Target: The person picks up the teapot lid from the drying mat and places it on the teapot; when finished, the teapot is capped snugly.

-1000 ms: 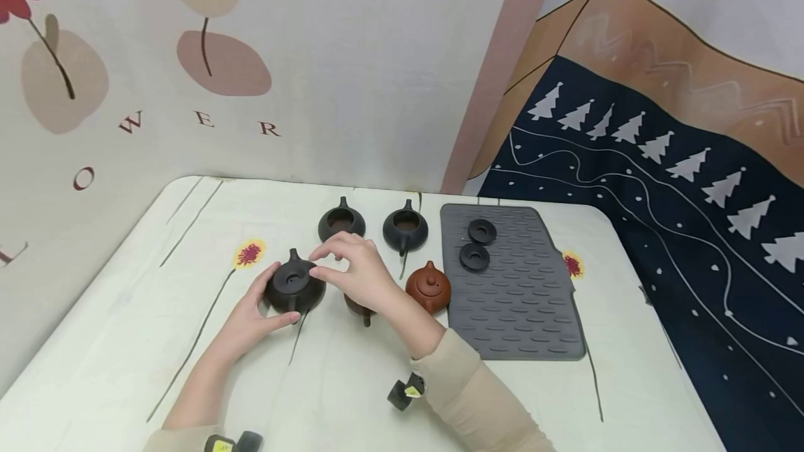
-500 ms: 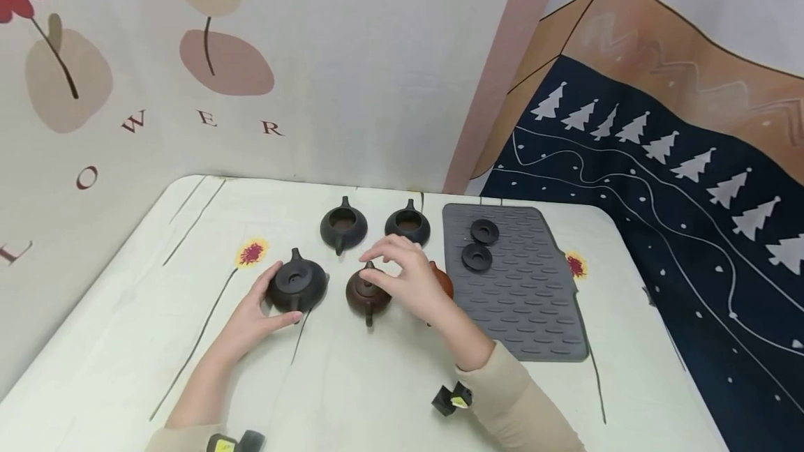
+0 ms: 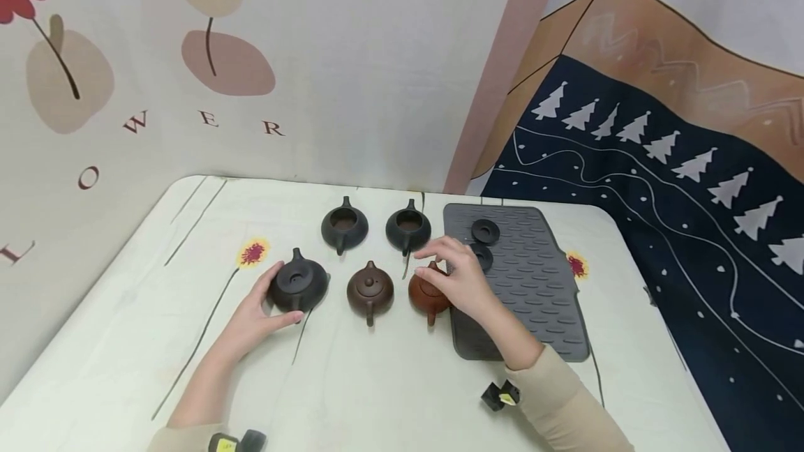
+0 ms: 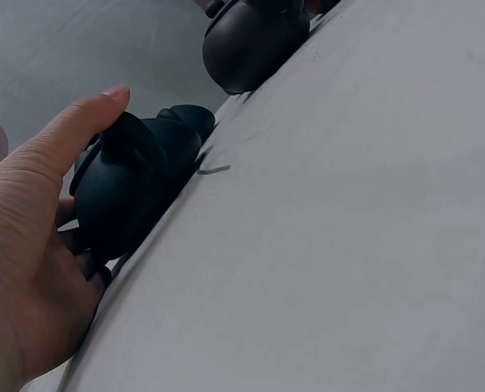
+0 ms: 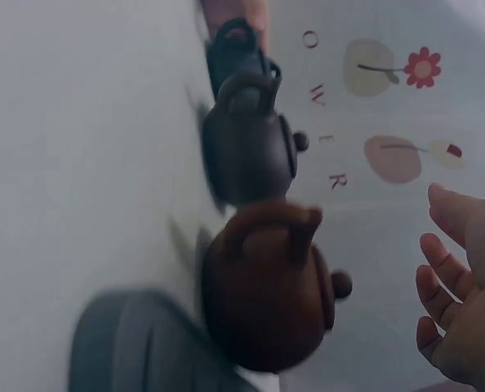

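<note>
In the head view my left hand [image 3: 254, 312] holds a black teapot [image 3: 295, 291] on the left, fingers on its far left side and thumb at the handle. The same teapot [image 4: 128, 188] shows under the thumb in the left wrist view. Its top is covered by a flat, dished lid. My right hand [image 3: 461, 281] hovers over a reddish-brown teapot [image 3: 429, 302] with its fingers loosely bent and holding nothing. In the right wrist view, that hand [image 5: 471, 286] is apart from the reddish-brown teapot [image 5: 263, 302]. A dark brown lidded teapot [image 3: 370, 291] stands between the hands.
Two lidless black teapots [image 3: 344, 230] [image 3: 408, 230] stand in the back row. A grey ridged mat [image 3: 521, 312] lies at the right. On it rest two round black lids [image 3: 485, 231] [image 3: 484, 257], one partly hidden by the right hand.
My right hand has moved from beside the black teapot rightward, past the dark brown teapot, to over the reddish-brown one. The left hand has stayed at the black teapot.
</note>
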`<action>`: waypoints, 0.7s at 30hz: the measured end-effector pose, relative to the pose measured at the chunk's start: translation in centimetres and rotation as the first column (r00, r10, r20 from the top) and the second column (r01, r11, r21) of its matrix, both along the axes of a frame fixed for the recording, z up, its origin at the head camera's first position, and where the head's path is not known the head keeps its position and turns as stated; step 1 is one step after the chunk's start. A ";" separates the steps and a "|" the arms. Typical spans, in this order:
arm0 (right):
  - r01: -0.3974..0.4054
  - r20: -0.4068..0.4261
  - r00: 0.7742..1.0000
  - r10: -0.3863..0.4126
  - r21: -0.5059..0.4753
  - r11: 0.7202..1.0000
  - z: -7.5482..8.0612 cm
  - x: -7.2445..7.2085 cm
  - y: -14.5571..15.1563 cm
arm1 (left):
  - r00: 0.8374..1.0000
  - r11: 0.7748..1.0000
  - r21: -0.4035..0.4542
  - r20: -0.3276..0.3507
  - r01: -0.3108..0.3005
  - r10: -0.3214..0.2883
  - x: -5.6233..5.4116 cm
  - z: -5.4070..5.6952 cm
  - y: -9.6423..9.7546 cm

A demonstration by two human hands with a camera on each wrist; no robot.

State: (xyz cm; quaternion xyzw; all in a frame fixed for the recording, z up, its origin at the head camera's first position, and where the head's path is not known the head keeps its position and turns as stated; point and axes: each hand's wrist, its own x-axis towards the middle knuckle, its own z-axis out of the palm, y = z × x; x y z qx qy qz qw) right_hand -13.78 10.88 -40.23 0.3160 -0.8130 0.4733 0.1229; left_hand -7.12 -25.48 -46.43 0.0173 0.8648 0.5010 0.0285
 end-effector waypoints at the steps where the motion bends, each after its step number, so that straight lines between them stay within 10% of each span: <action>1: 0.007 0.001 1.000 -0.007 0.003 1.000 -0.2 -0.2 0.5 | 1.000 1.000 0.001 0.001 -0.001 0.001 0.0 0.0 0.0; 12: 0.112 0.079 0.990 -0.116 0.062 0.992 -1.8 -1.7 5.5 | 1.000 1.000 0.027 0.007 0.002 -0.003 -0.3 0.1 -0.1; 21: 0.165 0.149 0.972 -0.181 0.118 0.979 -2.7 -3.4 8.3 | 1.000 0.999 0.041 0.003 -0.021 0.021 -0.7 2.4 0.5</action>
